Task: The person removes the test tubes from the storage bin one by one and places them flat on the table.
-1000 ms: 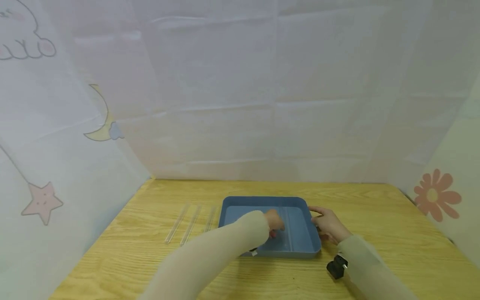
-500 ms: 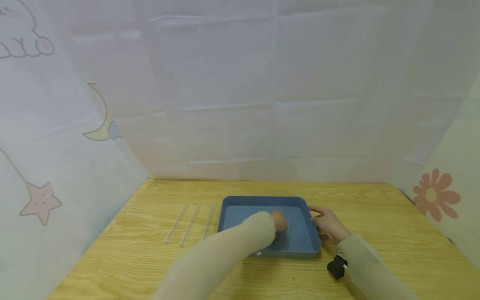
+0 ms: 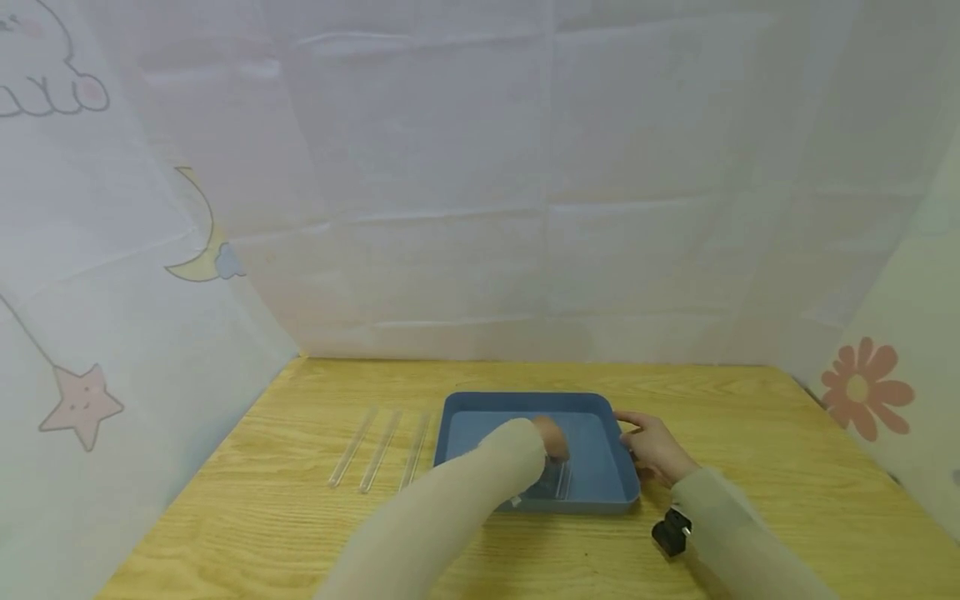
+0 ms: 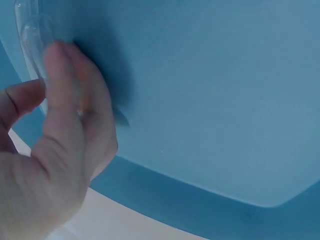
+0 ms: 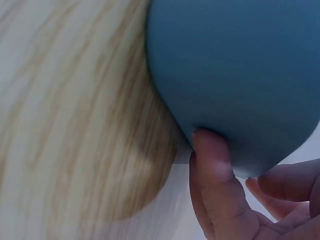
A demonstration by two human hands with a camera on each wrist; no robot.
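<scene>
My left hand (image 3: 553, 439) is inside the blue tray (image 3: 525, 402), its palm largely hidden by the sleeve in the head view. In the left wrist view its thumb and fingers pinch a clear test tube (image 4: 37, 42) close to the tray floor. Another clear tube (image 4: 22, 9) lies right beside it, partly out of view. My right hand (image 3: 657, 450) touches the outside of the tray's right wall. In the right wrist view one fingertip (image 5: 212, 152) presses that blue wall (image 5: 230, 65), with the other fingers near its lower edge.
Three clear tubes lie side by side left of the tray: a left one (image 3: 352, 450), a middle one (image 3: 381, 450) and a right one (image 3: 415, 450). The wooden table (image 3: 720, 392) ends at a pale cloth backdrop (image 3: 480, 208). A black wrist device (image 3: 672, 532) sits under the right sleeve.
Inside the tray my left hand shifts slightly right, then back left, and the tubes show again below it. My right hand stays on the tray's right wall.
</scene>
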